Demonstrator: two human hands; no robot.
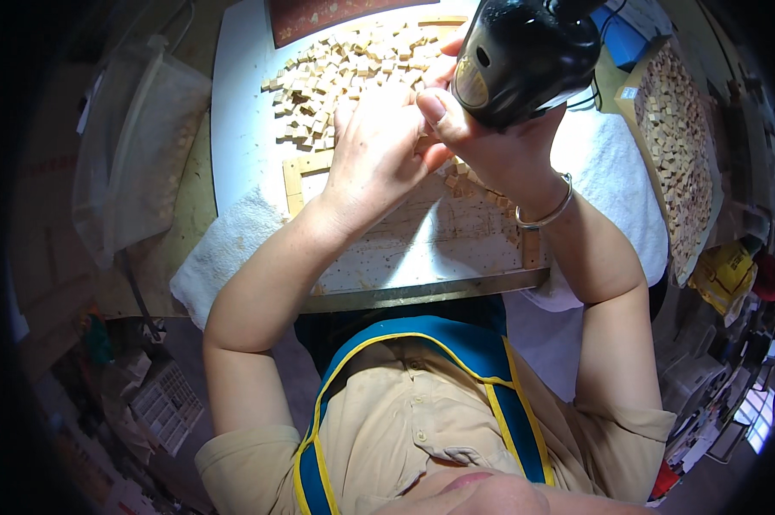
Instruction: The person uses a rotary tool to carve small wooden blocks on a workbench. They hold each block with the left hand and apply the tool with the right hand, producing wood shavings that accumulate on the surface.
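Many small wooden cubes [319, 90] lie in a loose heap on a white board [237, 129]. My left hand [375, 146] rests over the near right part of this heap, back upward, its thumb bent inward. My right hand [508, 154] meets it from the right, thumb and fingers drawn together. Both hands are closed, and whatever lies between their fingers is hidden by the hands and bright glare. A black lamp head [529, 64] hangs right above my right hand and covers part of it. A few more cubes [460, 180] sit beneath my hands.
A wooden frame strip [294, 184] lies left of my left wrist. White towels [237, 232] pad both sides of the board. A translucent bin [151, 146] stands at left. Another tray of cubes [675, 146] is at right. A dark red panel [336, 13] lies at the back.
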